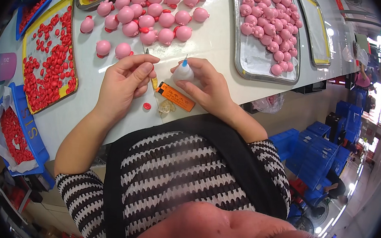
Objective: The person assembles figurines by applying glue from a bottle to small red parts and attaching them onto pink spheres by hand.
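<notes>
Two grips, mid-frame! Clasping a white bottle (183, 73) in right hand (210, 85), pinching a red piece (152, 74) in left hand (125, 80).

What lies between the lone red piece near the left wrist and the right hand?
The head view shows an orange box, with a tan scrap beside it.

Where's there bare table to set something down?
The table is bare between the loose pink balls and the silver tray on their right. A smaller patch lies between the yellow tray and the left hand. It's crowded by the right hand: white bottle in its fingers, orange box beside them.
</notes>
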{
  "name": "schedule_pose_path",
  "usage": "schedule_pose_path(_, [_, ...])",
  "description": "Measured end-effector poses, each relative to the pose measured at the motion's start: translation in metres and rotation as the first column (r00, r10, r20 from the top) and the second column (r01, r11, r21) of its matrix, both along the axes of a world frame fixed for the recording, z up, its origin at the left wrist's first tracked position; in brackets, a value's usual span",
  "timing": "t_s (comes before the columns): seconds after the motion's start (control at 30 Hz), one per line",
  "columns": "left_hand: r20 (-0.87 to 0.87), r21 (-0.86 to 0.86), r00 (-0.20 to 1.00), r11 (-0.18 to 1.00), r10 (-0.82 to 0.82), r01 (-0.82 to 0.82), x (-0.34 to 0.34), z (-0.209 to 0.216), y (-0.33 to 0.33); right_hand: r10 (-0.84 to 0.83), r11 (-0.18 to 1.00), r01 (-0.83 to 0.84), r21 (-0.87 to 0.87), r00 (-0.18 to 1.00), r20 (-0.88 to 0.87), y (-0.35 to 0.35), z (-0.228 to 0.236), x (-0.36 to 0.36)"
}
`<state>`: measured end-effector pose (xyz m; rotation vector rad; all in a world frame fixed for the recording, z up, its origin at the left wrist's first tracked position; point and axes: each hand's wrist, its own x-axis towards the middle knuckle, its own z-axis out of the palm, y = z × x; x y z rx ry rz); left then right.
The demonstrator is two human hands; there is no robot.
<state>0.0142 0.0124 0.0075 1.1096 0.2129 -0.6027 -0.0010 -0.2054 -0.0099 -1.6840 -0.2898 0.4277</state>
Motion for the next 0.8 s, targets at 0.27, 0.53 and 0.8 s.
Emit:
schedule_pose_path(0.27, [0.595,0.581,0.759,0.794,-0.264,-0.179,-0.002,0.004,-0.003,-0.123,0.974,0.130,0.185,0.991,-0.047,-0.002,-0.005,-0.003])
schedule_pose_path(0.53, [0.572,0.483,0.798,0.864,-0.190,-0.140,-0.008,-0.005,0.005,-0.206,0.958,0.177,0.226,0.972,0.111,-0.003,0.001,-0.009])
schedule_pose_path(0.8, [0.046,0.018,0.999,1.000,-0.025,0.024,-0.005,0.013,0.002,-0.241,0.941,0.231,0.245,0.970,0.011,0.001,0.004,-0.011])
